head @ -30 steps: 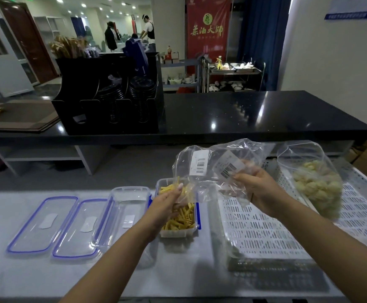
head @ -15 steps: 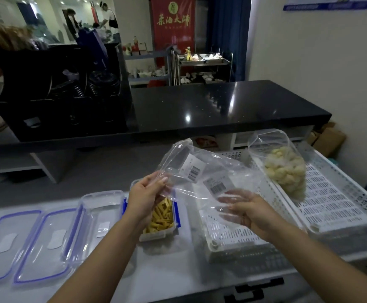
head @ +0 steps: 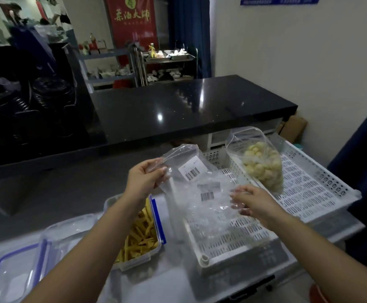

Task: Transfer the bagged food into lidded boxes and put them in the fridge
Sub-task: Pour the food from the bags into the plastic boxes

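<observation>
Head view: the left hand (head: 144, 182) pinches the upper edge of an empty clear bag (head: 202, 200) between thumb and curled fingers, holding it up above the near edge of the white slotted crate (head: 298, 193). The right hand (head: 254, 203) is at the bag's right side, low down, its fingers bent against the crumpled plastic; whether it truly grips the film or only touches it cannot be told. The bag hangs between the two hands and carries two barcode labels, one near the left hand and one lower toward the middle.

Under the left forearm, on the pale bench (head: 173, 278), stands one open box (head: 143, 237) filled with yellow strips of food, with a blue clasp on its right rim. To its left lies one empty clear box (head: 69, 232), and further left two lids (head: 14, 274) with blue rims lie flat, partly cut by the picture's edge.

One second bag (head: 261, 162), full of pale round pieces, leans upright in the far part of the crate, well apart from both hands. Beyond the bench runs a black counter (head: 189, 106).
</observation>
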